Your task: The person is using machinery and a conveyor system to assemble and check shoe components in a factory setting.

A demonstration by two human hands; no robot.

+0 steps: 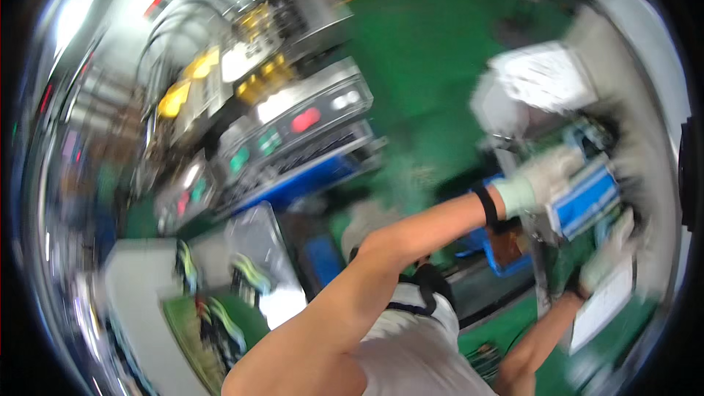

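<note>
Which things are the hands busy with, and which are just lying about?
Seems part of the job:
- blue-and-white item, between the gloved left hand and right hand

Probably just about, untouched:
- button panel
- dark-and-yellow-green pieces, on the left
- white sheet-like thing, upper right

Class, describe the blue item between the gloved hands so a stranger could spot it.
From the green floor, go rightward to the gloved left hand and, below it, the right hand. Between them is a blurred, blocky item; its blue face with pale bands sets it apart from the blue tub on its left.
</note>
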